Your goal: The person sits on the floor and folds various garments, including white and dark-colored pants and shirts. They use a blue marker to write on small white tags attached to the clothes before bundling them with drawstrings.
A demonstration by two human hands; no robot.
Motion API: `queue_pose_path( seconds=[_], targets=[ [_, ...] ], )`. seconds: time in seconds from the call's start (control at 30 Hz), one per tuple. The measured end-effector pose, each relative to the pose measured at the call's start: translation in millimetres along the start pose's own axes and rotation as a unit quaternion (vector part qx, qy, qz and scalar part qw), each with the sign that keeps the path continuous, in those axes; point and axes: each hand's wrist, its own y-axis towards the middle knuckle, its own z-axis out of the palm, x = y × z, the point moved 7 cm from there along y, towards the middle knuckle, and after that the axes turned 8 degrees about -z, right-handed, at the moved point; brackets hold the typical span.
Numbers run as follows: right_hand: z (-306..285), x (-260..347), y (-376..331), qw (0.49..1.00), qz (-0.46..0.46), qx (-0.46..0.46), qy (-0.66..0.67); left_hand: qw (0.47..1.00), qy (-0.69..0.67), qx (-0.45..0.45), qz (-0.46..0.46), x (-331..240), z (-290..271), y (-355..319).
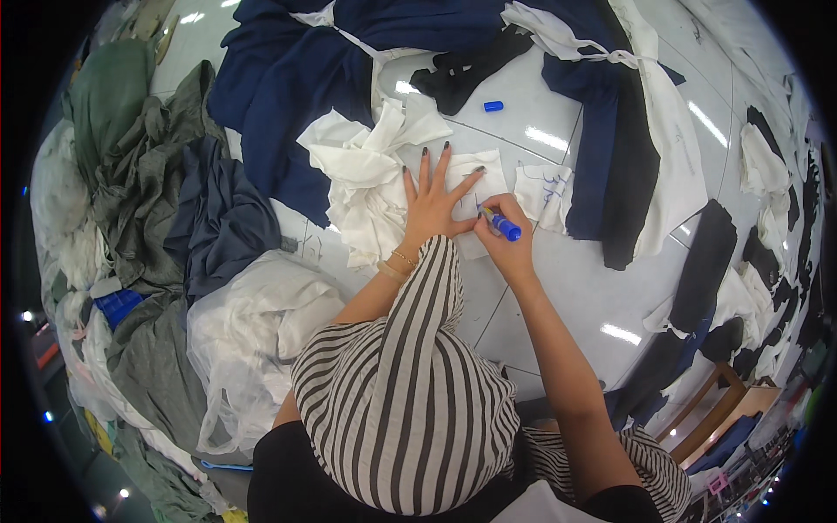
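My left hand (432,207) lies with fingers spread on a piece of white cloth (482,167) on the tiled floor, pressing its left part. In my right hand (508,248) is a blue marker (506,228), its tip at the cloth just right of my left thumb. A few blue strokes show near the tip. To the right lies another white cloth piece (542,193) with blue handwriting on it. The marker's blue cap (493,106) rests on the floor farther off. Crumpled white cloth (349,166) sits under and left of my left hand.
Navy fabric (279,105) spreads across the far left. Folded navy, black and white strips (632,157) lie to the right. Grey and green cloth (148,148) and a plastic bag of white material (261,322) are piled at left. Dark and white scraps (741,305) line the right.
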Motion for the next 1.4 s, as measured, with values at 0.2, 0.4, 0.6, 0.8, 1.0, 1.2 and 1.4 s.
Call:
queue_pose_path(
  seconds=[0.2,0.4,0.6,0.8,1.0,1.2,1.4],
  targets=[
    [2,3,2,0.999,0.013,-0.019,0.033,1.000,0.008,0.000,0.001,1,1,1],
    [-5,2,0,0.999,0.012,-0.048,0.019,1.000,-0.004,0.000,0.005,-1,0,0],
    [-12,6,-2,0.994,0.055,-0.060,0.071,1.000,0.005,0.004,0.007,1,2,0],
    [-10,4,1,0.993,0.062,-0.053,0.081,1.000,0.016,0.004,0.008,-1,0,0],
    [-5,2,1,0.999,0.034,-0.035,0.021,1.000,0.019,0.001,0.010,0,1,0],
    [-35,4,-4,0.990,-0.006,-0.136,-0.034,1.000,0.002,-0.005,0.014,-1,0,0],
    [-87,0,-23,0.955,-0.039,-0.259,-0.140,1.000,0.026,0.014,0.006,-2,-1,-1]
  ],
)
